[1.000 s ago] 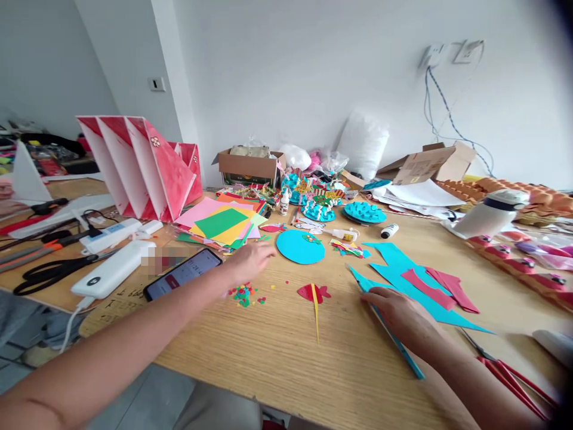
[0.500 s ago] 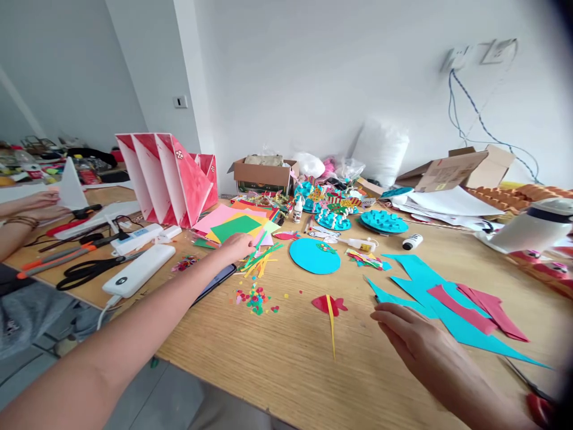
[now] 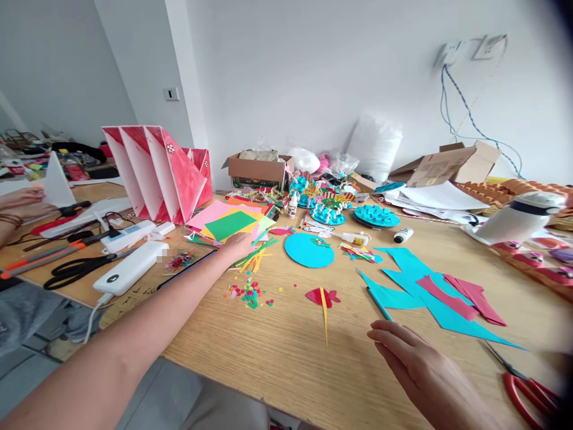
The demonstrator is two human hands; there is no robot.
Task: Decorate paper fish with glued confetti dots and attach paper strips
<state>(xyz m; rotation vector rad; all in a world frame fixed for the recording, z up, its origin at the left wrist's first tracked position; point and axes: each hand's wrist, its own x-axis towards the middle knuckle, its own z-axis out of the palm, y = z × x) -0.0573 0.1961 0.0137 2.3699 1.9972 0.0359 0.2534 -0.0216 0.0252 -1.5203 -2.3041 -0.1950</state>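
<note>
My left hand (image 3: 239, 243) reaches to the pile of green and yellow paper strips (image 3: 257, 257), beside stacked coloured sheets (image 3: 230, 226); its fingertips are too small to read. My right hand (image 3: 405, 349) hovers or rests at the table's right, its fingers held together and bent, near a teal pen (image 3: 379, 304) and blue paper scraps (image 3: 403, 286). Between the hands a red paper fish (image 3: 317, 297) lies flat with a yellow strip (image 3: 324, 319) across it. Behind it is a blue paper disc (image 3: 308, 249). Small coloured dots (image 3: 250, 292) are scattered at the left.
Red-handled scissors (image 3: 523, 382) lie at the right edge, a white bottle (image 3: 521, 221) behind them. At the left stand a red and white rack (image 3: 156, 173), a white power bank (image 3: 129, 269) and black scissors (image 3: 80, 272). Another person's hand (image 3: 27, 200) is at far left.
The view has shifted slightly to the right, so the table's objects appear further left. My right hand has drawn back a little from the blue paper, showing more of the pen.
</note>
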